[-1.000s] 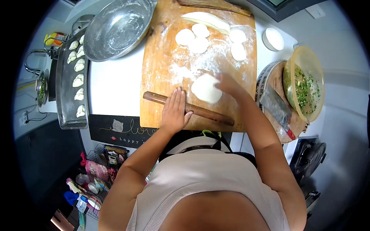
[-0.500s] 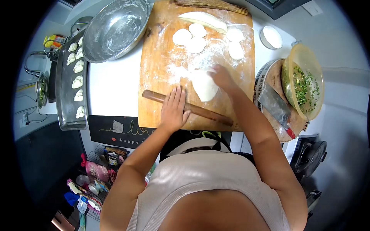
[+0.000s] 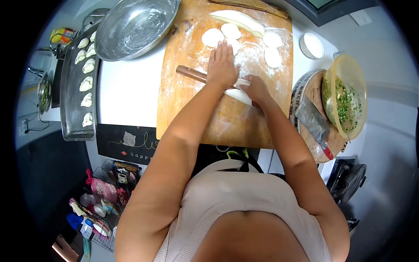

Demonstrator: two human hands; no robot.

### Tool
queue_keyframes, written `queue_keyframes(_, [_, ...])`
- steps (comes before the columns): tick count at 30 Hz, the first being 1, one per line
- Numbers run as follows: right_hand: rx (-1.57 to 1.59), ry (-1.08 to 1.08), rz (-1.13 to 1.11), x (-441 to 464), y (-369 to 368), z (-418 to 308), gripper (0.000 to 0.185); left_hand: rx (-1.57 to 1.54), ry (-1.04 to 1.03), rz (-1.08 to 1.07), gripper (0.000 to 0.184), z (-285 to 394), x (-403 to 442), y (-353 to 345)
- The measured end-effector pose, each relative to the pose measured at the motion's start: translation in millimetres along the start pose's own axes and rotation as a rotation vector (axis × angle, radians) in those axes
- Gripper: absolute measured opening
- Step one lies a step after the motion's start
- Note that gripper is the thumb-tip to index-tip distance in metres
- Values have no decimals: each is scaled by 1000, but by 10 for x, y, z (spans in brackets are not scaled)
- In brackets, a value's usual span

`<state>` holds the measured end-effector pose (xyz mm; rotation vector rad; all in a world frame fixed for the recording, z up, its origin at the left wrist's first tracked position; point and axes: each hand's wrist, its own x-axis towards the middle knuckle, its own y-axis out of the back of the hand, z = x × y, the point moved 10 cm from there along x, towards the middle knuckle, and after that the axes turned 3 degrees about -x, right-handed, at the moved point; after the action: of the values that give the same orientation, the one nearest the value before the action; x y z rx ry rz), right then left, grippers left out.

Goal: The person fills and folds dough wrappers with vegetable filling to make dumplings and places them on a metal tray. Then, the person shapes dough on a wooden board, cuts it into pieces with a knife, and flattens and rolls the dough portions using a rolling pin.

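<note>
My left hand [image 3: 222, 65] lies flat with its fingers stretched forward, its palm pressing on a wooden rolling pin [image 3: 191, 73]. The pin slants across the floured board, and its right part is hidden by my hands and the dough. Under and in front of the pin is a flattened piece of dough [image 3: 238, 96]. My right hand [image 3: 256, 90] has its fingers closed on the dough's right edge. Several round dough wrappers [image 3: 212, 38] lie just beyond my left fingertips, one of them partly covered. A long dough roll [image 3: 238, 22] rests behind them.
A large metal bowl [image 3: 135, 30] overlaps the wooden board [image 3: 179, 118] at back left. Filled dumplings sit on a metal tray [image 3: 78, 133] farther left. At right are a small white bowl [image 3: 312, 46], a cleaver [image 3: 312, 118] on a round chopping block, and a bowl of chopped greens [image 3: 345, 102].
My left hand has pushed the rolling pin forward, away from my body and onto the dough. My right hand has come down to the dough's right edge.
</note>
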<state>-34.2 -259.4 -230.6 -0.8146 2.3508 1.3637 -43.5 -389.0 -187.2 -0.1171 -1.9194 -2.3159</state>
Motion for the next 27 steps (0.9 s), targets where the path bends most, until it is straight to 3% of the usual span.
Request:
queue_keyframes(3, [-200,186,174,41,51,-2,33,-240,-52,93,72,-2,-477,243])
queue_keyframes(7, [81,85,201,-24,119,309,33,-232,-173,-74,74,-54,-1472,421])
queue_keyframes(8, [28,27,231,-83,166,353,40,-233,-196,-93,74,-93,-1633,423])
queue_keyframes(11, [-285,406,606,-365,287,6,58,-238,-258,-107,73,-195,-1801,342])
queue_keyframes(14, [-502,490,556,-468,16,-429,73,-255,-290,-101,68,-241,-1796,339])
queue_keyframes(17, [-625,451,382,-441,-212,-398,82,-261,-302,-100,62,-234,-1686,314])
queue_keyframes(21, [-539,482,376,-246,-259,-258,82,-302,-316,-38,61,-209,-1705,368])
queue_keyframes(24, [-121,424,489,-231,92,-11,79,-339,-343,-24,56,-234,-1763,378])
queue_keyframes(27, [-272,63,430,-436,234,309,72,-319,-360,-90,51,-279,-1793,328])
